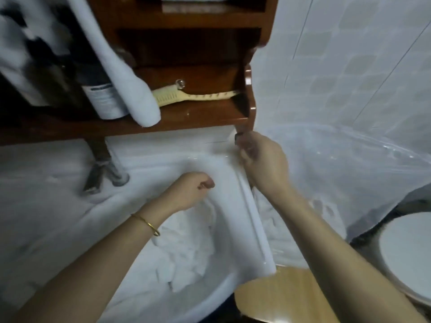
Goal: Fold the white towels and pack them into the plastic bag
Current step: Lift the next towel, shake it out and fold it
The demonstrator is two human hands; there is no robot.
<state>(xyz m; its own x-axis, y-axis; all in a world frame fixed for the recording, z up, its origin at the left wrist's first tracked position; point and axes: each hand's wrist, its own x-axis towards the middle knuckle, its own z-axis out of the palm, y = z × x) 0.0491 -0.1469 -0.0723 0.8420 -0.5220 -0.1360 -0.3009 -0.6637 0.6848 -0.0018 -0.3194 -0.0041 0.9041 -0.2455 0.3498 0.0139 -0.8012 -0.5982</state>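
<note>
A clear plastic bag (349, 173) lies over the sink area and billows to the right against the tiled wall. Its white zip strip (256, 231) runs down the middle. Crumpled white towels (186, 250) show through the film inside the bag, below my left wrist. My right hand (261, 159) pinches the upper end of the zip strip, just under the shelf's leg. My left hand (193, 190), with a gold bangle on the wrist, has its fingers curled and seems to grip the bag's film left of the strip. The frame is blurred.
A dark wooden shelf (186, 117) hangs over the sink, holding a rolled white towel (137, 96), a labelled bottle (102, 99) and a yellow comb (186, 96). A metal tap (109, 173) stands at the left. A toilet lid (408, 252) and a wooden stool (279, 297) are at the lower right.
</note>
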